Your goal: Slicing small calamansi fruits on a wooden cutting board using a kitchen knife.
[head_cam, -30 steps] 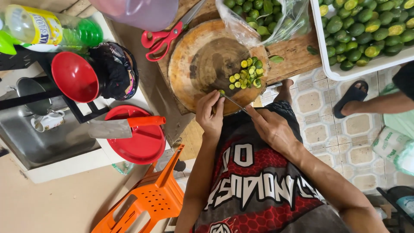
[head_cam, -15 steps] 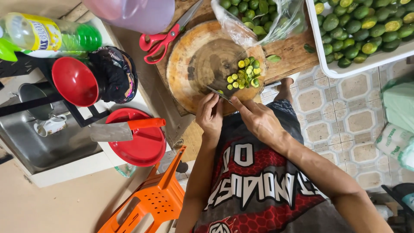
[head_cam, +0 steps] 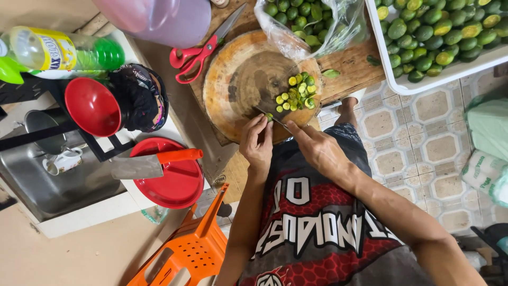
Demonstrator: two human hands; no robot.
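A round wooden chopping board [head_cam: 241, 79] lies on a wooden table, with a heap of halved small green limes [head_cam: 296, 94] on its right side. My left hand [head_cam: 257, 144] pinches one small lime [head_cam: 269, 116] at the board's near edge. My right hand [head_cam: 317, 148] grips a knife [head_cam: 271, 117] whose blade rests across that lime. A clear plastic bag of whole limes [head_cam: 307, 18] lies just behind the board.
A white tray of limes [head_cam: 439, 37] stands at the right. Red scissors [head_cam: 198, 50] lie left of the board. Further left are a red plate with a cleaver [head_cam: 159, 164], a red funnel [head_cam: 92, 106], a steel sink [head_cam: 47, 180] and a green bottle [head_cam: 63, 50]. An orange stool [head_cam: 190, 249] stands below.
My hands stay at the board's near edge on a lime. The pile of cut halves looks much the same. The camera view has shifted slightly.
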